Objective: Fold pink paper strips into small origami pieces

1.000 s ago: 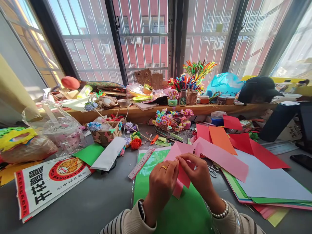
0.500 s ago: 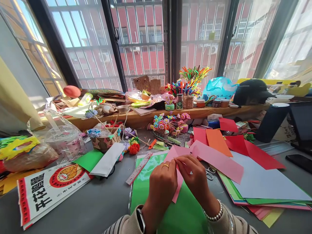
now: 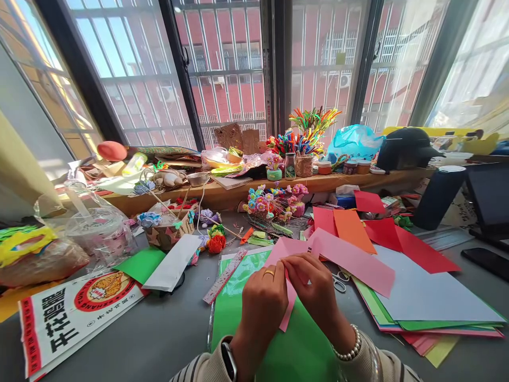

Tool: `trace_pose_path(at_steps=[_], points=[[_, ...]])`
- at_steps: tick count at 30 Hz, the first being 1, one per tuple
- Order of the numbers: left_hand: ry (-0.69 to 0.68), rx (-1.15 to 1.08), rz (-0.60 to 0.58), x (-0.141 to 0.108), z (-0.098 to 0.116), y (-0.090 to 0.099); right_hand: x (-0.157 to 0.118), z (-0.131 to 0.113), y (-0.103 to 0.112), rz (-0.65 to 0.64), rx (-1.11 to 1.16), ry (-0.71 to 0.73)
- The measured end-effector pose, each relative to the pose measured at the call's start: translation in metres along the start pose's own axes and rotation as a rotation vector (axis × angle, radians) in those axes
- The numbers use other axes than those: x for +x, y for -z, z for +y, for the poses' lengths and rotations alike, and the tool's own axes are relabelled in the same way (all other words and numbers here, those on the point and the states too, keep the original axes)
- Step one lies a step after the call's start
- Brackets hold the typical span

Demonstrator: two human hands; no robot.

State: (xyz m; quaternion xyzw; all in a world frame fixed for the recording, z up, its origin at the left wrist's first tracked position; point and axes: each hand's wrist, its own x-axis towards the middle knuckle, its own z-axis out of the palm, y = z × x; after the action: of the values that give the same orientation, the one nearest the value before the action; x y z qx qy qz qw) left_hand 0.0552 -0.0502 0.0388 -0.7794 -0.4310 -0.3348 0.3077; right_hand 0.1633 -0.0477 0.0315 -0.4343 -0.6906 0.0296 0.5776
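My left hand (image 3: 264,297) and my right hand (image 3: 314,281) meet at the fingertips above a green sheet (image 3: 294,350). Both are closed in a pinch. A bit of pink paper (image 3: 304,277) shows by the right fingers; most of what they grip is hidden behind them. Under and behind the hands lie pink paper strips (image 3: 288,307) on the green sheet. Along the sheet's left edge rests a patterned ruler (image 3: 225,276). White-handled scissors (image 3: 340,283) lie just right of my right hand.
To the right is a stack of coloured paper (image 3: 437,294), with red and orange pieces (image 3: 352,231) above it. A dark bottle (image 3: 439,199) and a phone (image 3: 485,265) stand and lie farther right. At left are a printed paper bag (image 3: 79,318) and a craft basket (image 3: 169,233).
The view has shifted slightly, so the scene sits a little farther left. My hands stay pinched together, with only a slight shift of the fingers.
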Motion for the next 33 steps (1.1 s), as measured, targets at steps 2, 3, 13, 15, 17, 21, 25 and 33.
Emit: trace_pose_path(at_steps=[2,3,13,15,17,21,25,33], points=[[0.010,-0.016,-0.014,0.000,0.000,0.000,0.000,0.001,0.000,-0.001,0.006,-0.012],[0.031,-0.044,-0.030,0.001,-0.001,0.000,0.001,0.001,0.000,-0.003,0.012,-0.024],[0.643,-1.170,-0.467,0.012,-0.042,-0.002,0.010,0.007,0.013,-0.176,0.423,-0.532],[0.792,-1.361,-0.512,0.012,-0.044,-0.004,0.010,0.007,0.012,-0.185,0.571,-0.692],[0.934,-1.518,-0.518,0.011,-0.043,-0.005,0.010,0.007,0.010,-0.155,0.702,-0.842],[1.096,-1.654,-0.505,0.008,-0.043,-0.011,0.009,0.012,0.007,-0.091,0.864,-1.001],[1.184,-1.660,-0.375,0.001,-0.046,-0.022,0.007,0.020,0.004,-0.044,0.950,-0.969],[1.206,-1.682,-0.230,-0.005,-0.041,-0.030,-0.001,0.020,-0.010,-0.366,0.607,-0.680]])
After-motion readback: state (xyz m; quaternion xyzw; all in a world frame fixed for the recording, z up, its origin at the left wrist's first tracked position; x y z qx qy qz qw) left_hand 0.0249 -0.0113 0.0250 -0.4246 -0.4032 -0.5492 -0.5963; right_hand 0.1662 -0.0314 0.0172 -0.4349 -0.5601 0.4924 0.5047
